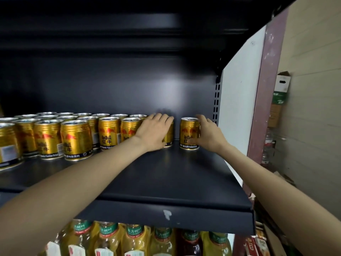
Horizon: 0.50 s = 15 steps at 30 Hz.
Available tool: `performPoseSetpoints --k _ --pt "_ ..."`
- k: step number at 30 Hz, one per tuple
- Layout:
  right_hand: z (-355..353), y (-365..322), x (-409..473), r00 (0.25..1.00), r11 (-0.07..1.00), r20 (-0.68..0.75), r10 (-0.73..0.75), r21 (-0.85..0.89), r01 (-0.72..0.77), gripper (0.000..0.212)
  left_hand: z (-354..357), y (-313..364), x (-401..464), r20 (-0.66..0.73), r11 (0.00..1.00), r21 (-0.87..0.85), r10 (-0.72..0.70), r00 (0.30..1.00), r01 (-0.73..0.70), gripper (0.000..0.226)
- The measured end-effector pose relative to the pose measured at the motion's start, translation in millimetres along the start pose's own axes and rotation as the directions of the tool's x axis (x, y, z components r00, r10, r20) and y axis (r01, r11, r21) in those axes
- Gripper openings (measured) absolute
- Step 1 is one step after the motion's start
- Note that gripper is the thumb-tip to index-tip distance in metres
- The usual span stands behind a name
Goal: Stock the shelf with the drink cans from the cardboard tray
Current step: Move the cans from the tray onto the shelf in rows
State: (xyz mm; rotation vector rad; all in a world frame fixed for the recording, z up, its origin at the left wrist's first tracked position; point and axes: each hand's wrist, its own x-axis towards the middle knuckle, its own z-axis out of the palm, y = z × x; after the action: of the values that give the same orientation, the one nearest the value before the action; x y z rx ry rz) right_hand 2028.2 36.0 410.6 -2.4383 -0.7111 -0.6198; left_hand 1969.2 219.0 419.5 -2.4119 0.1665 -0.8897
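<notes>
Several gold drink cans (76,140) stand in rows along the back left of a dark shelf (166,174). My left hand (154,133) wraps around a gold can (169,139) at the right end of those rows; the hand hides most of that can. My right hand (207,134) grips another gold can (189,133), which stands upright on the shelf a short gap to the right of the rows. The cardboard tray is out of view.
The shelf's white side panel (239,111) stands just right of my right hand. Tea bottles (135,239) fill the shelf below. A cardboard box (279,100) leans against the wall at the far right. Another dark shelf hangs overhead.
</notes>
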Motion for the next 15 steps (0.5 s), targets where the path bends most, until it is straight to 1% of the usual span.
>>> performPoseSetpoints --k 2,7,9,10,13,15 --pt "4 -6 3 1.0 1.0 -0.027 -0.001 -0.01 0.001 0.085 -1 0 4 0.014 1.0 0.023 -0.005 1.0 0.005 0.082" --pt "16 -22 15 1.0 0.999 -0.001 -0.004 -0.049 0.004 0.075 4 3 5 0.068 0.986 0.14 -0.101 0.993 0.091 0.083" --pt "20 -25 18 1.0 0.995 0.011 -0.021 -0.092 0.022 0.073 7 1 4 0.069 0.978 0.183 -0.114 0.991 0.1 0.084" --pt "21 -25 18 0.999 0.991 0.02 -0.032 -0.127 0.034 0.076 8 0 3 0.067 0.975 0.205 -0.105 0.992 0.09 0.085" --pt "16 -20 14 0.995 0.955 0.04 -0.09 -0.279 0.098 0.094 9 -1 0 0.068 0.965 0.256 -0.068 0.995 0.049 0.089" --pt "10 -13 10 0.984 0.922 0.018 -0.177 -0.348 0.172 0.093 9 -2 -3 0.063 0.958 0.284 -0.048 0.997 0.028 0.088"
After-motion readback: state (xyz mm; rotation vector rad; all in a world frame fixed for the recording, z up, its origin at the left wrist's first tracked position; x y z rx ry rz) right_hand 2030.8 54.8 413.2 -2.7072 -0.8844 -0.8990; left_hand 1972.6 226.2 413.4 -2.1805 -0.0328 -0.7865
